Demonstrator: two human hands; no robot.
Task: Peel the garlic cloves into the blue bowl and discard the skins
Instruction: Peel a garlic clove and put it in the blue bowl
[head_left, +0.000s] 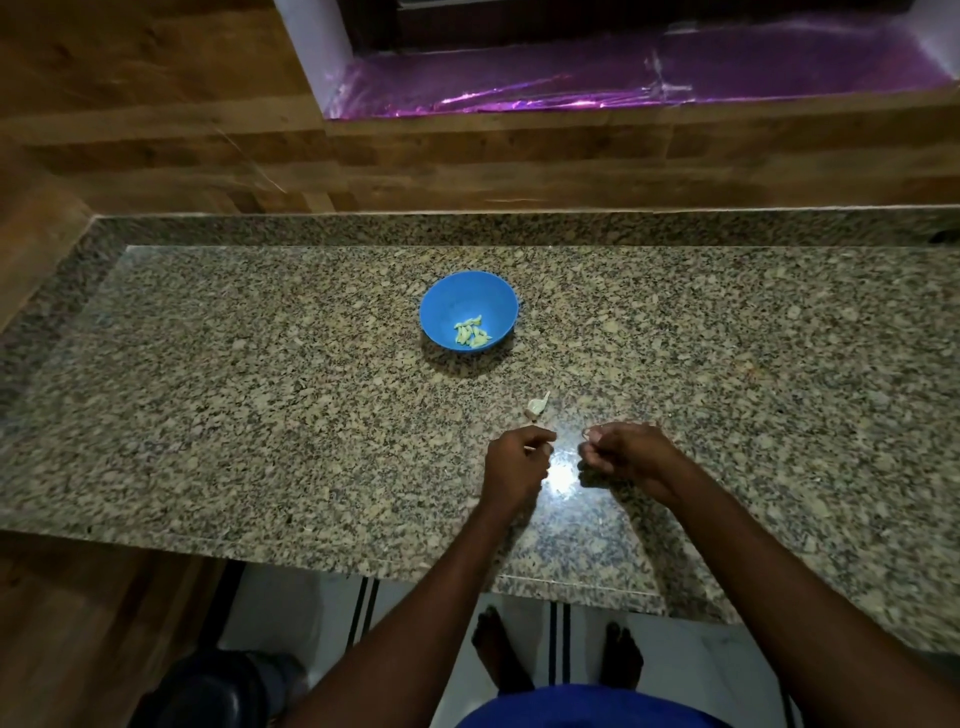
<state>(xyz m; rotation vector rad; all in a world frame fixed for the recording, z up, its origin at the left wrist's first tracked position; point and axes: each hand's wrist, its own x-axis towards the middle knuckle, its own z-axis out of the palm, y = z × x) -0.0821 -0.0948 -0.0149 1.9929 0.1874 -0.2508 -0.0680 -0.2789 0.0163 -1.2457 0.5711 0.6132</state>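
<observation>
A blue bowl (451, 299) stands on the granite counter (260, 415) and holds several peeled garlic cloves (471, 332). Nearer to me lies a small pale piece of garlic with its skin (537, 406). Just below it, my left hand (517, 467) has its fingers curled and pinches a small pale garlic piece at the fingertips. My right hand (626, 454) sits a short gap to the right, fingers curled, pinching a thin scrap of skin.
The counter's front edge runs below my forearms. A dark round bin (218, 696) stands on the floor at the lower left. Wood-look wall panels (467, 166) back the counter, and a purple foil-lined sill (623, 78) lies above.
</observation>
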